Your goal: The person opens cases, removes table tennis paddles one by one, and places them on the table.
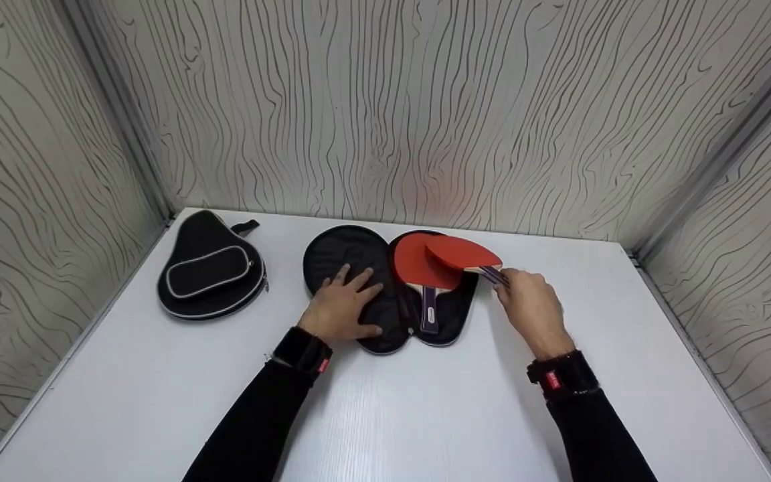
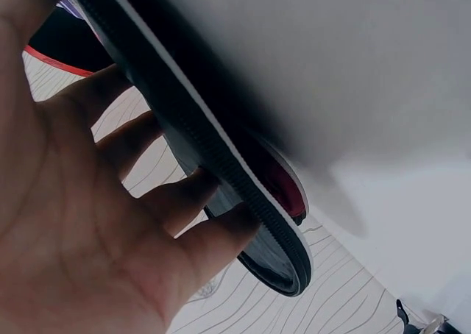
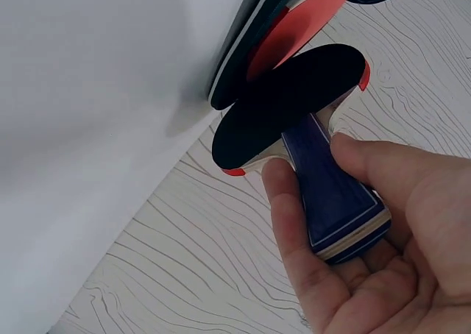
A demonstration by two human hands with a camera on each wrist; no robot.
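Note:
My right hand point(image 1: 531, 304) grips the purple handle of a red table tennis paddle point(image 1: 464, 252), whose blade is tilted over the opened case. In the right wrist view this paddle point(image 3: 294, 102) shows its black face, with thumb and fingers round the handle. A second red paddle point(image 1: 419, 262) lies in the right half of the black case point(image 1: 456, 314), its handle toward me. My left hand point(image 1: 342, 309) rests with spread fingers on the case's left half point(image 1: 352, 244). The left wrist view shows those fingers over the zippered edge point(image 2: 221, 139).
Another black paddle case point(image 1: 208, 231) with a grey-trimmed pocket lies at the far left of the white table point(image 1: 385, 415). Patterned panels point(image 1: 359, 107) stand along the table's back and both sides.

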